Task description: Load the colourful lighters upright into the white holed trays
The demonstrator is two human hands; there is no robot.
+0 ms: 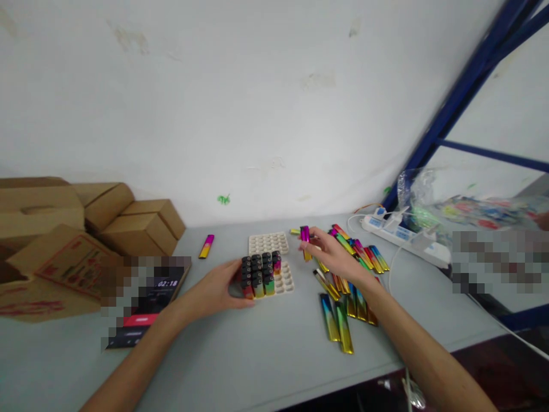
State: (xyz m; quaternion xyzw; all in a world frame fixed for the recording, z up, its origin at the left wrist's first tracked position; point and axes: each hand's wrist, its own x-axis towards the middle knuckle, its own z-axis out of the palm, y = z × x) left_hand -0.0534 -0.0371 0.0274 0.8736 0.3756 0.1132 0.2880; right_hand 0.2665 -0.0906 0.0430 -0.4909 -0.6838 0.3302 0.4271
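Left hand (217,289): half-open, cupped against black-topped lighters (258,273);
Right hand (326,253): pinching a purple-gold shell (305,236);
Screen (156,297): reads 02:18;
Carton (68,260): red print, illegible

Left of the left hand (217,287), we are seeing a phone (152,300) and, farther out, cardboard boxes (137,232). Right of the right hand (329,254), we are seeing a white power strip (405,237), clear plastic (422,187) and a blue frame (451,109).
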